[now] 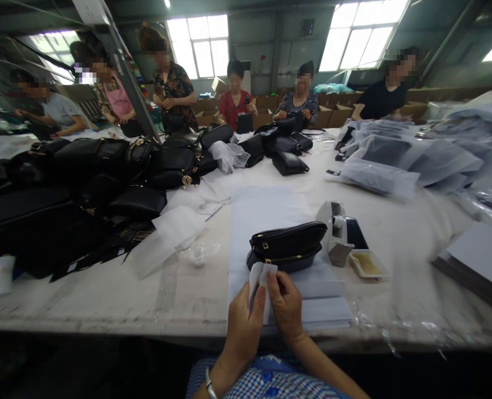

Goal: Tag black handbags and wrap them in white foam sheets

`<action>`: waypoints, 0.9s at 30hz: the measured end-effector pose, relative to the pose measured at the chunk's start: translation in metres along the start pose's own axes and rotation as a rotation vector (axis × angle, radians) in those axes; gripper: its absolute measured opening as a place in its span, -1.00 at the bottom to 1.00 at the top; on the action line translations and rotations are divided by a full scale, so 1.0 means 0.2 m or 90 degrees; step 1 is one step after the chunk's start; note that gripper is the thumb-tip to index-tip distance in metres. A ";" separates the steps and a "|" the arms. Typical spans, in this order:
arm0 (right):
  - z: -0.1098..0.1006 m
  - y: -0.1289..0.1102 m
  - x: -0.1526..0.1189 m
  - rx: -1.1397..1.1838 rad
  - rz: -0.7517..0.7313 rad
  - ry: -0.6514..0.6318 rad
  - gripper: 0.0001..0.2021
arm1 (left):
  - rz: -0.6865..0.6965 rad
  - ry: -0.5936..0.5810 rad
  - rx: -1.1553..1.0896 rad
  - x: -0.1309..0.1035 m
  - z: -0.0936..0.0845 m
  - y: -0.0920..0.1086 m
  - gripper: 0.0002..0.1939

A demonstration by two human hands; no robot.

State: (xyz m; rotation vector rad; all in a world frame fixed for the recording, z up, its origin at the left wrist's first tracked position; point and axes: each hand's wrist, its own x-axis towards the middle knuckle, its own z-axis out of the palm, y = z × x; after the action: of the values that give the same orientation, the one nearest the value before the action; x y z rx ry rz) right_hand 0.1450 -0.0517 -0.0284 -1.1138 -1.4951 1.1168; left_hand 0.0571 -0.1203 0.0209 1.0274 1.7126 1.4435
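Note:
My left hand [244, 316] and my right hand [286, 305] both grip a small piece of white tissue paper [254, 275], close to the table's front edge. The paper is folded over between thumbs and fingers. Just beyond it lies a small black bag [289, 244] with gold zipper pulls, on a stack of white paper sheets [266, 208]. Neither hand is plainly on the bag, though the paper overlaps its near left edge in this view. A white tape dispenser [335, 233] stands right of the bag, beside a small dish [367, 264] holding something yellowish.
Black bags [96, 155] are heaped along the left, with loose tissue sheets [168, 233] beside them. Bags in translucent sleeves [387, 160] pile up at the back right. A stack of grey-white boards [478, 260] lies far right. Several people work across the table [187, 299].

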 end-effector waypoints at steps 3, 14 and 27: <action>-0.03 -0.02 0.01 -0.023 0.011 -0.020 -0.67 | 0.027 -0.005 0.025 0.03 -0.01 0.00 -0.68; -0.02 -0.12 0.07 0.020 0.085 -0.115 -0.60 | 0.228 0.042 0.295 0.06 -0.06 -0.13 -0.33; 0.00 -0.15 0.01 0.153 0.126 -0.105 -0.50 | 0.404 0.042 0.544 0.03 -0.02 -0.18 -0.19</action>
State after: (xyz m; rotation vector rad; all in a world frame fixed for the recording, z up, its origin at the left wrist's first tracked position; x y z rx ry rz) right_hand 0.1411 -0.0546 0.0018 -1.0382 -1.3509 1.5142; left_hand 0.0445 -0.1199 -0.0142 2.1422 2.2277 1.0529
